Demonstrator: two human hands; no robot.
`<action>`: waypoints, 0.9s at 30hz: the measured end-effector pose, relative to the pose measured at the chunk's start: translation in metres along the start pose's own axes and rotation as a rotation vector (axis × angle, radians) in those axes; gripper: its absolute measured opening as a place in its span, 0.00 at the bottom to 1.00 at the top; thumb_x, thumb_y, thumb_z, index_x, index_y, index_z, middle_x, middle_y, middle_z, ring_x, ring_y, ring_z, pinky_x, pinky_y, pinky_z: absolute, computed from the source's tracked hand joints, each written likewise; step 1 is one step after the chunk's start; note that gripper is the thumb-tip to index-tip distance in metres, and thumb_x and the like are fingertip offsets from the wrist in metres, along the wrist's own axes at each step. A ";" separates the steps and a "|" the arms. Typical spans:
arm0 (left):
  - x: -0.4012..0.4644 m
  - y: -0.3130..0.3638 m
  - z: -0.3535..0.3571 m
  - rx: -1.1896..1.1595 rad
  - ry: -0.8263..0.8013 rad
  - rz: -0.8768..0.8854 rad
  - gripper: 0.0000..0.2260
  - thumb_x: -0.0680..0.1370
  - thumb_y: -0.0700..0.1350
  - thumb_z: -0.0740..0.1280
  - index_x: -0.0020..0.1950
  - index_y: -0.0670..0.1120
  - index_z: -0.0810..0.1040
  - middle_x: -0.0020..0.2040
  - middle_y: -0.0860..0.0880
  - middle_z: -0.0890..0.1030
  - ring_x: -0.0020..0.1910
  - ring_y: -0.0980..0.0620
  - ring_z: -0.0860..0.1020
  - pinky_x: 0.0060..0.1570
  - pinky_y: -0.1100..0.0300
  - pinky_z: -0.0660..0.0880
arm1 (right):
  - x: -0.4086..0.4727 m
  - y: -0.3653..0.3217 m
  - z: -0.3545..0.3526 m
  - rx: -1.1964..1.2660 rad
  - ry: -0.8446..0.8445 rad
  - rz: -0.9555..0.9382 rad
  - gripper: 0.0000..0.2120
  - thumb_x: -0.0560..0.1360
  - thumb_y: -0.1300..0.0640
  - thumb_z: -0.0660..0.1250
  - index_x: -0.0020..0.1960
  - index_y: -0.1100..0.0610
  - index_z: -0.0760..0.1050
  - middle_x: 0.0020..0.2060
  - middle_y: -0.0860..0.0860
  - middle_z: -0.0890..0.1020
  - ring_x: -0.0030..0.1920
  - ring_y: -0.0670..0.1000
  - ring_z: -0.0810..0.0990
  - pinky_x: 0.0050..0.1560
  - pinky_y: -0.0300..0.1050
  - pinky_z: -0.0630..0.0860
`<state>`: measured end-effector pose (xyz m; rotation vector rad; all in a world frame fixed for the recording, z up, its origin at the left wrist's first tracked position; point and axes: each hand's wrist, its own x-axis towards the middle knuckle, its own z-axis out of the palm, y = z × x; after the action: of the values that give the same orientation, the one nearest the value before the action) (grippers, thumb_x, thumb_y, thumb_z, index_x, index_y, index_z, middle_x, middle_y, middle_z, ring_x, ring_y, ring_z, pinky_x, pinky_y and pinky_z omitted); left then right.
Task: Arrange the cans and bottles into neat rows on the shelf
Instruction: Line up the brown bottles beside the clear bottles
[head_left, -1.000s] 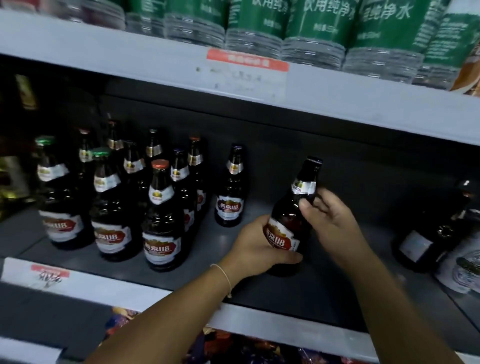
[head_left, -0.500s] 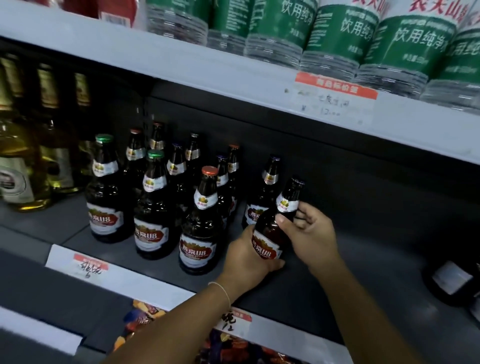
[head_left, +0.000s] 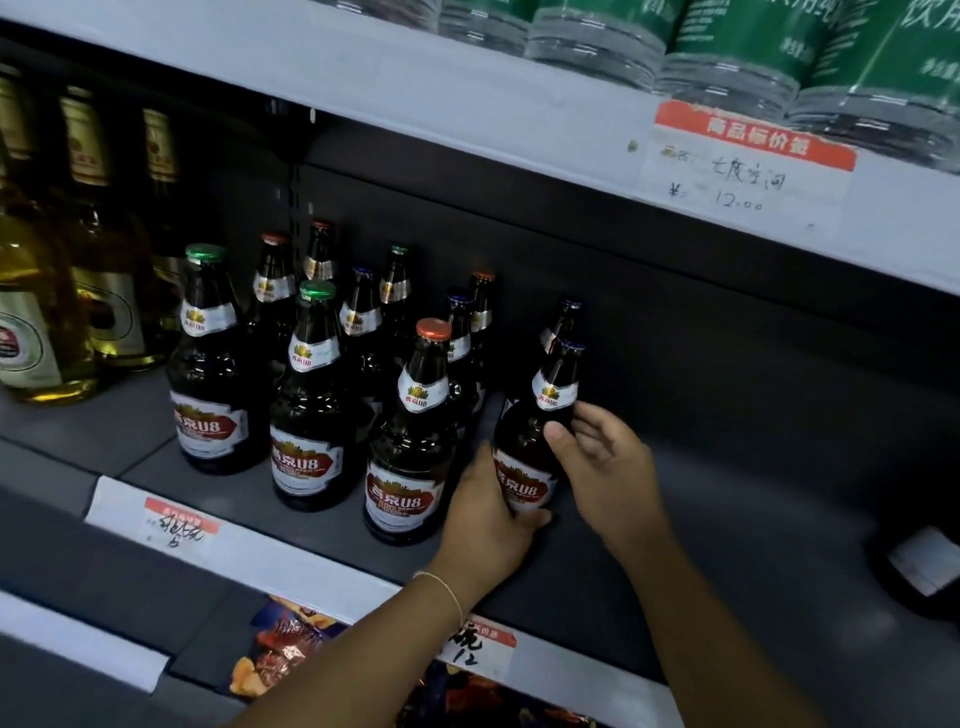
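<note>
Brown bottle (head_left: 524, 447) gripped by both hands.

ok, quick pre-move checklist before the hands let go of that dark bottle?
1. Left hand grips the held bottle low at its label: ok.
2. Right hand holds its shoulder, thumb on the glass: ok.
3. Bottle upright: not ok, it tilts right.
4. Base seated flat on the shelf: cannot tell, the left hand hides it.
5. In line with the orange-capped bottle in the front row: not ok, it sits farther back.
6. Gap from the bottle behind: cannot tell, they overlap.
</note>
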<state>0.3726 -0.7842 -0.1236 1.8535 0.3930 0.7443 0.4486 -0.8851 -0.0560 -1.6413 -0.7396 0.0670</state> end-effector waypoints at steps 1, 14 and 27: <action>-0.001 -0.001 0.000 0.026 0.002 -0.003 0.38 0.64 0.43 0.80 0.71 0.49 0.66 0.62 0.55 0.76 0.62 0.59 0.73 0.61 0.71 0.67 | -0.002 0.004 -0.001 0.000 0.009 0.025 0.22 0.73 0.52 0.73 0.65 0.53 0.75 0.56 0.46 0.83 0.56 0.41 0.82 0.56 0.38 0.79; 0.003 0.003 -0.002 -0.001 0.056 -0.110 0.26 0.66 0.39 0.79 0.59 0.47 0.71 0.47 0.57 0.78 0.43 0.65 0.76 0.40 0.81 0.67 | -0.015 0.048 0.003 0.128 -0.082 0.106 0.15 0.75 0.62 0.71 0.61 0.51 0.77 0.54 0.45 0.85 0.57 0.44 0.82 0.55 0.36 0.78; 0.008 -0.001 0.000 0.052 0.081 -0.031 0.25 0.70 0.39 0.74 0.65 0.46 0.71 0.56 0.51 0.80 0.56 0.58 0.77 0.57 0.69 0.69 | -0.014 0.066 0.013 0.015 -0.059 0.036 0.15 0.80 0.62 0.64 0.66 0.54 0.76 0.57 0.43 0.84 0.60 0.42 0.80 0.62 0.36 0.74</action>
<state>0.3793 -0.7791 -0.1221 1.8656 0.4959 0.7963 0.4595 -0.8822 -0.1235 -1.6439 -0.7533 0.1472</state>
